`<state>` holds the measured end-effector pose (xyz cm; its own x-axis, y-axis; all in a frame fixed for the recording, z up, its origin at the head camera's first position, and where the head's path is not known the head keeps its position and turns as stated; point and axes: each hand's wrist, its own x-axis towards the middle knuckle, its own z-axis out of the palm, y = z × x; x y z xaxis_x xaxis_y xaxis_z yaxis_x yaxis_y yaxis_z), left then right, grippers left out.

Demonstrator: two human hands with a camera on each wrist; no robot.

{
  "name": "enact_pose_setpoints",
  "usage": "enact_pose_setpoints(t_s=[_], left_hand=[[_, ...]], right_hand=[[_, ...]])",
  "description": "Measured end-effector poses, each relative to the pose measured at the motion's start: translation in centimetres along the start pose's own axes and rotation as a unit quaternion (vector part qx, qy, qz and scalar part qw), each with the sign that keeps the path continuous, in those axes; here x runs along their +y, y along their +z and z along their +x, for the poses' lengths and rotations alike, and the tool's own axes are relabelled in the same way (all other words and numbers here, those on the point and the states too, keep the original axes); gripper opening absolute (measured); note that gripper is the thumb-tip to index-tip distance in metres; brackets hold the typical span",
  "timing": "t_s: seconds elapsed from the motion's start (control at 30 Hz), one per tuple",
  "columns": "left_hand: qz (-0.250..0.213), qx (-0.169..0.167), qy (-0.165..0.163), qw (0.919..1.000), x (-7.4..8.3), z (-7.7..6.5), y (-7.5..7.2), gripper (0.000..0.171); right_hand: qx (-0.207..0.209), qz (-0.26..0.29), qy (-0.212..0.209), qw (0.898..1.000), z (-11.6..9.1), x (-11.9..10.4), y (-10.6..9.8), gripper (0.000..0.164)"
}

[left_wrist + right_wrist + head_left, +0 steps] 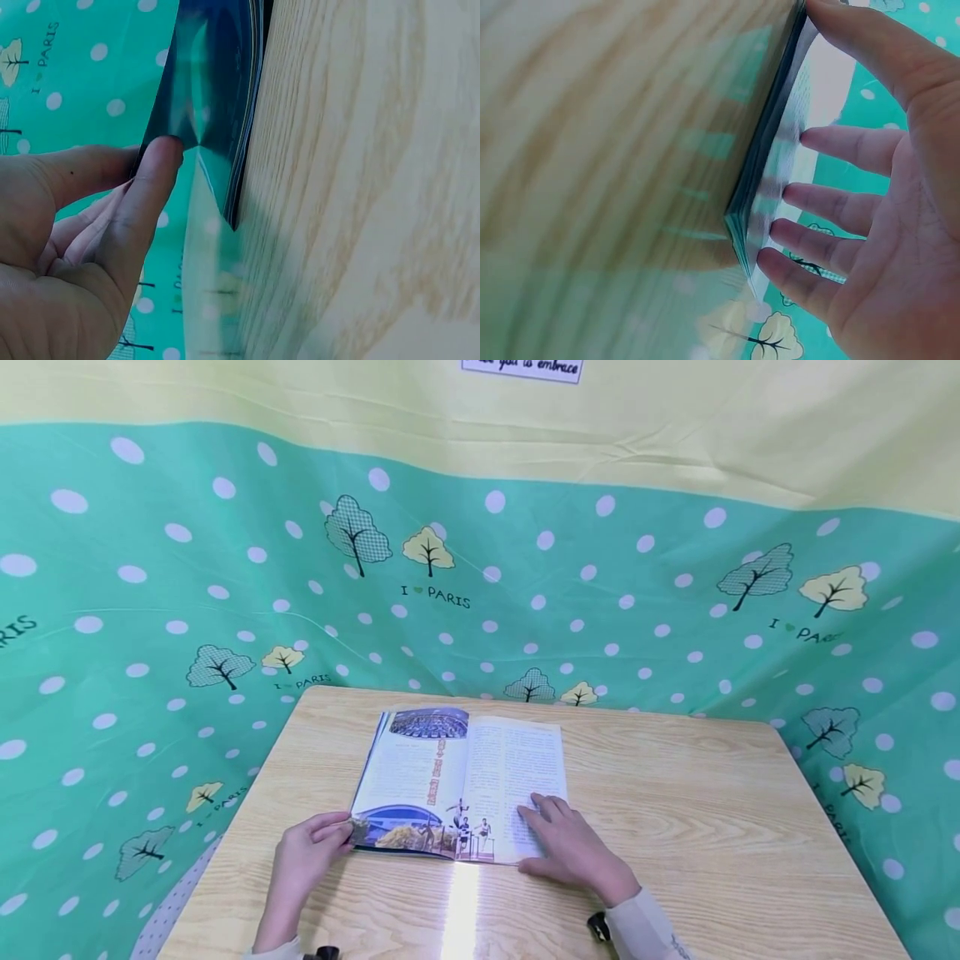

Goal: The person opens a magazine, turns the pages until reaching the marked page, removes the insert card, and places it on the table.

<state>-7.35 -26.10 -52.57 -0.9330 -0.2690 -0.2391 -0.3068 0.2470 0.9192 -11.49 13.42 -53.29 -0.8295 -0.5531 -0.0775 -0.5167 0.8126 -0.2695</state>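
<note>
An open magazine (517,760) lies flat on the wooden table, its left page (397,768) printed with photos at top and bottom and red characters, its right page mostly text. At the lower left corner, my left hand (303,852) pinches a page edge between thumb and finger. The left wrist view shows that glossy dark blue leaf (180,97) lifted slightly away from the other pages. My right hand (566,843) rests on the lower right page with fingers spread. In the right wrist view its fingertips (810,139) touch the paper and the thumb is at the bottom edge.
The light wood table (690,810) extends to the right of the magazine, with a bright reflection (461,910) in front. A green dotted curtain (570,568) with trees hangs behind and at both sides. Dark wrist devices (598,927) sit by the sleeves.
</note>
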Motion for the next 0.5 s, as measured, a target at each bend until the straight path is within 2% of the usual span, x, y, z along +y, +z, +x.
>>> enact_pose_setpoints(t_s=[0.3,0.5], left_hand=[[0.018,0.005,-0.004,0.9998,0.0,0.0,-0.1,0.036],[0.086,0.016,0.006,0.9961,0.2,-0.1,-0.2,0.041]], right_hand=[[0.008,0.026,-0.022,0.999,-0.3,0.5,-0.3,0.065],[0.031,0.053,-0.047,0.997,-0.7,1.0,-0.4,0.051]])
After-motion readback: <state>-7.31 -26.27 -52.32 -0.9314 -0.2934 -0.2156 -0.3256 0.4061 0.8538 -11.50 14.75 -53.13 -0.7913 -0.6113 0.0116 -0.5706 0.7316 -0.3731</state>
